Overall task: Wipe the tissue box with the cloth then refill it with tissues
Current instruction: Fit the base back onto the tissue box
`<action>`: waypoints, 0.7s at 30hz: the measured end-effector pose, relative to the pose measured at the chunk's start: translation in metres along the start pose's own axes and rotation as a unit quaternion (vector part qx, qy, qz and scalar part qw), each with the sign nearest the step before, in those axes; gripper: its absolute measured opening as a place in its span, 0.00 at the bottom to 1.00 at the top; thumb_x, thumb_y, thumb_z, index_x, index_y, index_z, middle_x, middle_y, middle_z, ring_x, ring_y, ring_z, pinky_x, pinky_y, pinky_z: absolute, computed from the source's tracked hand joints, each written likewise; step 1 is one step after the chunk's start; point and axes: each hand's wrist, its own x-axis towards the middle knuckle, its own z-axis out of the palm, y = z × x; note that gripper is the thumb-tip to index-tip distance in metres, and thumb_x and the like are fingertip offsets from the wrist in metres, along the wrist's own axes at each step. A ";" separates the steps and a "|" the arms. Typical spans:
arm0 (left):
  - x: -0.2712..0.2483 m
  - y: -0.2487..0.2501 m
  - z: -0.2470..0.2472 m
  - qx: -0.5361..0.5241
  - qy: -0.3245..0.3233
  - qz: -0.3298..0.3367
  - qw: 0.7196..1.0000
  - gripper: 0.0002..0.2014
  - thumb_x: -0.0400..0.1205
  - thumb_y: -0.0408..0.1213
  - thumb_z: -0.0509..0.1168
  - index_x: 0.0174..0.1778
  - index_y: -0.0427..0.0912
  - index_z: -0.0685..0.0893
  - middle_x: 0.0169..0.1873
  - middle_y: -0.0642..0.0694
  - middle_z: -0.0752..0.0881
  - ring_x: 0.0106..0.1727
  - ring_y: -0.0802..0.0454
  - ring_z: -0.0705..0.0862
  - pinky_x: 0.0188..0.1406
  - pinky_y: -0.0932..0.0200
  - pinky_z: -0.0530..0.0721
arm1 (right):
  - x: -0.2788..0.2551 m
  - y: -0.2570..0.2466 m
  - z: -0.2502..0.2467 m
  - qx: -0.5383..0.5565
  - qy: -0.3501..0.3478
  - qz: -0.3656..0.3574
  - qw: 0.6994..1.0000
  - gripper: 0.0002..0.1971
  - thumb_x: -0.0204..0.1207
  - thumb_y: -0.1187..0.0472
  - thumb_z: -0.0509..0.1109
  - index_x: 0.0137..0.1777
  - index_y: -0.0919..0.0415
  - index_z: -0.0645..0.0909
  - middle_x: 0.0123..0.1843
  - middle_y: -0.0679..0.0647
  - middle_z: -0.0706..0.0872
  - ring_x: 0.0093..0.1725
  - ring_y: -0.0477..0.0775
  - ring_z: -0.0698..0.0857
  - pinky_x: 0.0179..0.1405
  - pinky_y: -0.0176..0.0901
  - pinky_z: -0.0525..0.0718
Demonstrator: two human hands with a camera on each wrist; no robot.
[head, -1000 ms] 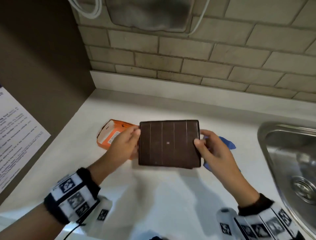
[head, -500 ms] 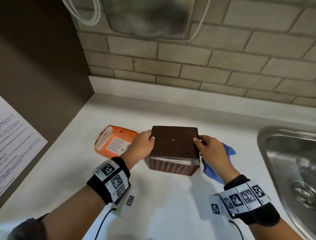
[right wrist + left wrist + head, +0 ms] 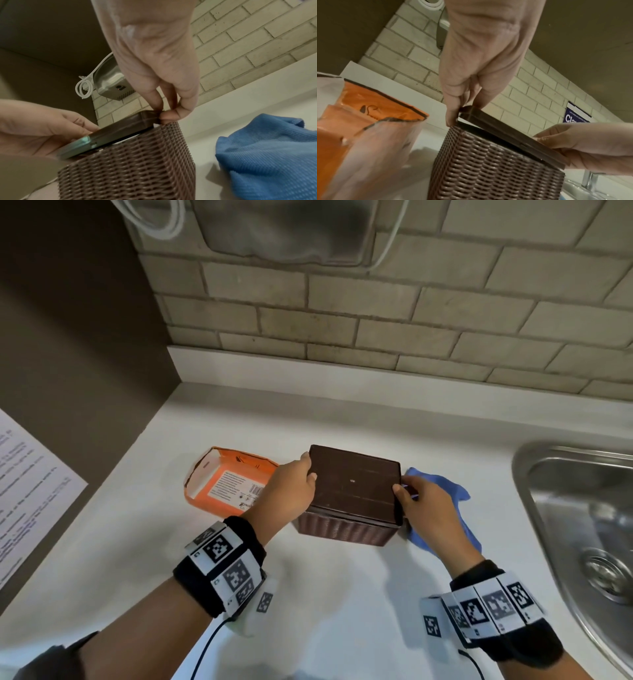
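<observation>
A brown woven tissue box [image 3: 346,530] stands on the white counter [image 3: 342,594]. Its flat dark brown lid [image 3: 356,484] lies on top, slightly tilted, with a narrow gap along the rim in both wrist views. My left hand [image 3: 308,467] pinches the lid's left edge [image 3: 467,111]. My right hand [image 3: 402,491] pinches the right edge [image 3: 149,117]. An orange tissue pack [image 3: 233,484], torn open, lies just left of the box. The blue cloth [image 3: 452,508] lies crumpled on the counter to the right, partly under my right wrist.
A steel sink [image 3: 582,525] is set into the counter at the right. A brick wall [image 3: 376,337] runs behind, with a metal dispenser [image 3: 287,231] and white cable mounted above. A dark side panel with a printed sheet [image 3: 27,484] closes the left.
The lid was held up flat towards the camera; both hands have lowered it onto the box, where it now rests. The pack and cloth have not moved.
</observation>
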 end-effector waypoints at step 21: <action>-0.001 -0.001 0.017 -0.084 -0.016 -0.088 0.992 0.29 0.90 0.49 0.50 0.84 0.37 0.58 0.71 0.36 0.79 0.71 0.37 0.80 0.70 0.43 0.81 | 0.005 -0.009 0.028 0.155 0.000 0.104 0.982 0.19 0.86 0.52 0.55 0.70 0.63 0.71 0.62 0.64 0.79 0.60 0.65 0.80 0.58 0.54 0.79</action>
